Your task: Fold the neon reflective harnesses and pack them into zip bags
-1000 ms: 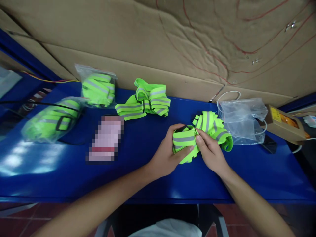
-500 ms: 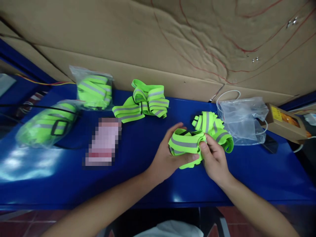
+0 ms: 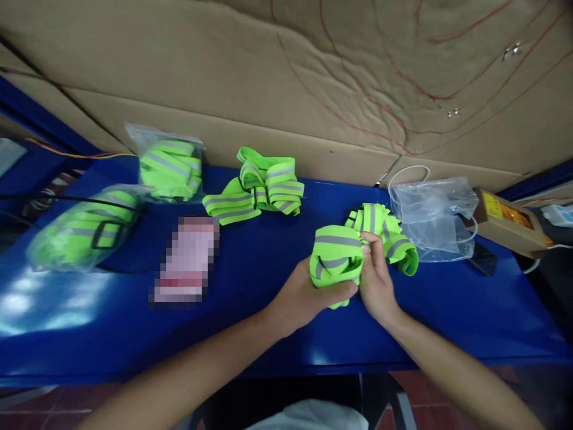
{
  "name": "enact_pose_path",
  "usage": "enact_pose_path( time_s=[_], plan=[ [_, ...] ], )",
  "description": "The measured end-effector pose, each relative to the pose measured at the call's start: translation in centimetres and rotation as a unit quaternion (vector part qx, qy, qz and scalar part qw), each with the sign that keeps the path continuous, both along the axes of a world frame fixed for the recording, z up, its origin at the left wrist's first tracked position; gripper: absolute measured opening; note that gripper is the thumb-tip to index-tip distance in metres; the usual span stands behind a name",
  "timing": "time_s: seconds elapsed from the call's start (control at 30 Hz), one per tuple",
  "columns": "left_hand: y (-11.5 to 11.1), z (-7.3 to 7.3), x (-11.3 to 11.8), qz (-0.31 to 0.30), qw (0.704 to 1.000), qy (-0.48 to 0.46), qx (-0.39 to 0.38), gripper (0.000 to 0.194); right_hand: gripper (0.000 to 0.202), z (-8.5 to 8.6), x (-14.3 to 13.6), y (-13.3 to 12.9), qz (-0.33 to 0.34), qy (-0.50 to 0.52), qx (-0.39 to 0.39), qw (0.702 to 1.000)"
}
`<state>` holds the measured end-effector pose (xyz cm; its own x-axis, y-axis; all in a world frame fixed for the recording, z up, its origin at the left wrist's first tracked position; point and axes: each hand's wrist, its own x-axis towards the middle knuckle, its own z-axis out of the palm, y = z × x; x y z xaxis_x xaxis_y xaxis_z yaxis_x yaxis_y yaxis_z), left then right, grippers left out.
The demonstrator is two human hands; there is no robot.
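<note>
A bundle of neon green reflective strap [image 3: 336,254] with grey stripes is held above the blue table [image 3: 250,286]. My left hand [image 3: 308,292] grips its lower left side, the thumb lying across the front. On the bundle's right edge, my right hand [image 3: 378,278] is closed, fingers pinching the strap near its top corner. Just behind my right hand lies another loose green reflective strap [image 3: 380,227] with a curled end. Farther back, left of the middle, a third tangled strap [image 3: 268,185] rests on the table.
Two clear bags of green straps, an upright one [image 3: 172,170] and a lying one [image 3: 89,233], occupy the left. A pixelated pink item [image 3: 185,260] is nearby. Clear plastic bags [image 3: 434,221], a white cable, a dark phone-like object [image 3: 483,258] and a cardboard box [image 3: 510,221] are at right. Cardboard [image 3: 201,65] lines the back.
The strap's upper loop now covers the bundle's top, where an opening with a black part showed before. My right hand has shifted slightly left and up along the edge.
</note>
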<state>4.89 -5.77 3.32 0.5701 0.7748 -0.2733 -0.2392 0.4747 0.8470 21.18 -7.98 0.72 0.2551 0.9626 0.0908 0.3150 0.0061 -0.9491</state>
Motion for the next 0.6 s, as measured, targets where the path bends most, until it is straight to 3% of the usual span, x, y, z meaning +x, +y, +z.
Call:
enact_pose_path(
  time_s=[0.2, 0.43, 0.6],
  plan=[
    [0.4, -0.9, 0.4, 0.077, 0.996, 0.006, -0.039, 0.045, 0.024, -0.2, 1.1, 1.9, 0.072, -0.184, 0.091, 0.976],
    [0.6, -0.9, 0.3, 0.075, 0.993, -0.046, -0.074, 0.046, 0.03, 0.2, 1.1, 1.8, 0.072, -0.14, 0.043, 0.987],
    [0.5, -1.2, 0.2, 0.053, 0.996, -0.045, -0.062, 0.048, 0.027, 0.4, 1.2, 1.3, 0.071, -0.155, 0.058, 0.984]
  ],
)
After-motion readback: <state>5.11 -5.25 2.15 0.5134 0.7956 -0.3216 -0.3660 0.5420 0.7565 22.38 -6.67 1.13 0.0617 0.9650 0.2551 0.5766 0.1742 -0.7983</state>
